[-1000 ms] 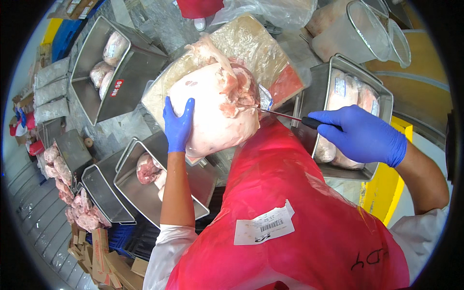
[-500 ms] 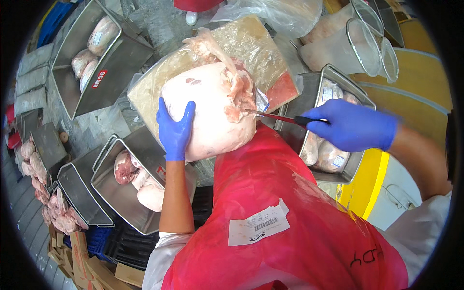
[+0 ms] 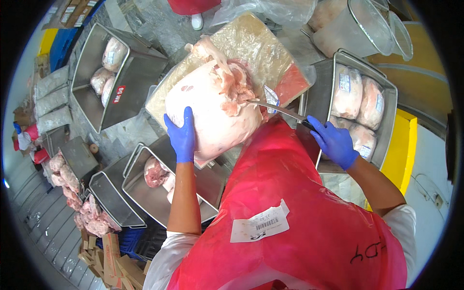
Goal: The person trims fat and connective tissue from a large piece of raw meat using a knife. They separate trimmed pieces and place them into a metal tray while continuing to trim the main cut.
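Observation:
A large pale joint of meat [image 3: 203, 111] with fat on it lies on a plastic-covered board [image 3: 251, 43]. Ragged pink flesh shows at its right end. My left hand [image 3: 182, 136], in a blue glove, rests against its near left side, thumb and fingers apart. In a blue glove too, my right hand [image 3: 334, 142] is closed round the dark handle of a knife [image 3: 282, 110]. The blade reaches left, its tip at the ragged flesh. Between board and knife sticks up a small printed plastic piece [image 3: 271, 99].
Metal bins hold meat: one with wrapped pieces [image 3: 391, 108] at right, one at far left [image 3: 126, 92], one at near left [image 3: 205, 209]. Clear tubs [image 3: 357, 34] stand at far right. Flattened cardboard [image 3: 111, 261] and loose meat [image 3: 94, 217] lie at lower left. Another person's red garment [image 3: 193, 5] shows at the top.
My right hand has come nearer to me, and the knife slants more down toward its handle, its tip still at the ragged flesh. The left hand stays on the meat. The whole view has shifted.

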Demonstrator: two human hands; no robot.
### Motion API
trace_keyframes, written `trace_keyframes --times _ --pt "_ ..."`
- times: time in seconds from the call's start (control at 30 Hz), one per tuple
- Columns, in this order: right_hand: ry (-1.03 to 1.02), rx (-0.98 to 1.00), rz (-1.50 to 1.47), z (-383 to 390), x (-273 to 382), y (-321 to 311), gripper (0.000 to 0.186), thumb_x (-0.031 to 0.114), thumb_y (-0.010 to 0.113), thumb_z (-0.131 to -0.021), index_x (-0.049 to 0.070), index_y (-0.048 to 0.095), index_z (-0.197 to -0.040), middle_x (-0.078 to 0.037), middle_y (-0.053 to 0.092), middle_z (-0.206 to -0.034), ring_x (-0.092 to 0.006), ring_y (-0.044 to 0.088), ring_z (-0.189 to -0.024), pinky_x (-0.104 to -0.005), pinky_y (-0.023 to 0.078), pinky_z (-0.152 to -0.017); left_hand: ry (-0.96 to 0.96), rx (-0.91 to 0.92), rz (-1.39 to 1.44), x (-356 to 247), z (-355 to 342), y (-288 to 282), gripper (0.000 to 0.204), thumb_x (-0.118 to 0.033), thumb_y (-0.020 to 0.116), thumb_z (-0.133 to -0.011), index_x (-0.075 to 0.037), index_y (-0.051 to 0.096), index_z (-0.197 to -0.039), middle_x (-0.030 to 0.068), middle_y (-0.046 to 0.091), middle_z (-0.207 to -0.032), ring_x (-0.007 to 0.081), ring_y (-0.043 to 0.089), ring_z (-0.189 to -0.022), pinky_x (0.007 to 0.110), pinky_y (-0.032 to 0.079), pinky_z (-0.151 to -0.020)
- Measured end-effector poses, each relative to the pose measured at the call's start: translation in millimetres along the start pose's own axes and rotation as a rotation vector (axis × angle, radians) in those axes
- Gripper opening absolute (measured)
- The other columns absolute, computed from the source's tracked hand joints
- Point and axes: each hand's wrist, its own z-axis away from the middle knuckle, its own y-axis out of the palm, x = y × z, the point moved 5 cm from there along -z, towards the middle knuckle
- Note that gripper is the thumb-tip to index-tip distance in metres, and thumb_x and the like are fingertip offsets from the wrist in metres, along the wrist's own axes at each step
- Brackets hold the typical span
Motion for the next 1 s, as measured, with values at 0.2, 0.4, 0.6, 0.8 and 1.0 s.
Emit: trace_keyframes --times 0.2,0.4,0.6,0.8,1.0 --pt "-0.010 -0.146 -0.447 -16.9 -33.6 54.6 0.035 0.028 0.067 -0.097 0.011 0.065 -0.128 -0.016 0.070 -0.088 -0.0395 0.069 -0.080 -0.0472 0.054 -0.066 -0.025 0.152 0.098 1.9 -30.9 -12.7 0.096 -0.055 0.068 -0.096 0.010 0.032 -0.157 0.0307 0.045 -0.156 0.0363 0.047 -0.144 0.043 0.036 -0.119" --pt "0.324 0.979 -1.077 -21.7 -43.3 88.8 0.038 0.038 0.081 -0.090 0.005 0.065 -0.081 -0.006 0.058 -0.064 -0.0159 0.056 -0.054 -0.0334 0.046 -0.052 0.516 0.108 -0.205 -54.4 -47.2 -2.3 0.076 -0.044 0.068 -0.099 0.004 0.044 -0.153 0.0332 0.048 -0.152 0.0410 0.048 -0.143 0.047 0.038 -0.118" --pt "0.347 0.680 -0.838 -17.3 -21.5 102.5 0.037 0.041 0.077 -0.091 0.005 0.071 -0.086 -0.017 0.069 -0.072 -0.0330 0.069 -0.065 -0.0455 0.055 -0.064 0.649 0.078 -0.304 -89.2 -52.5 23.2 0.064 -0.044 0.069 -0.097 -0.008 0.056 -0.149 0.0328 0.048 -0.153 0.0477 0.045 -0.144 0.050 0.039 -0.117" --pt "0.481 0.161 -0.578 -5.4 -6.2 146.7 0.023 0.031 0.069 -0.091 0.009 0.073 -0.097 -0.021 0.074 -0.086 -0.0437 0.072 -0.084 -0.0553 0.057 -0.077 0.524 0.053 -0.299 -86.1 -45.7 22.9 0.068 -0.051 0.065 -0.099 -0.007 0.054 -0.150 0.0286 0.051 -0.151 0.0436 0.050 -0.140 0.047 0.041 -0.115" --pt "0.471 -0.155 -0.570 -15.9 6.2 218.3 0.013 0.023 0.068 -0.090 0.013 0.071 -0.098 -0.016 0.074 -0.086 -0.0397 0.073 -0.081 -0.0527 0.057 -0.071 0.497 0.104 -0.370 -91.5 -65.3 27.5 0.074 -0.053 0.061 -0.101 -0.001 0.050 -0.152 0.0255 0.052 -0.153 0.0408 0.051 -0.140 0.045 0.041 -0.116"
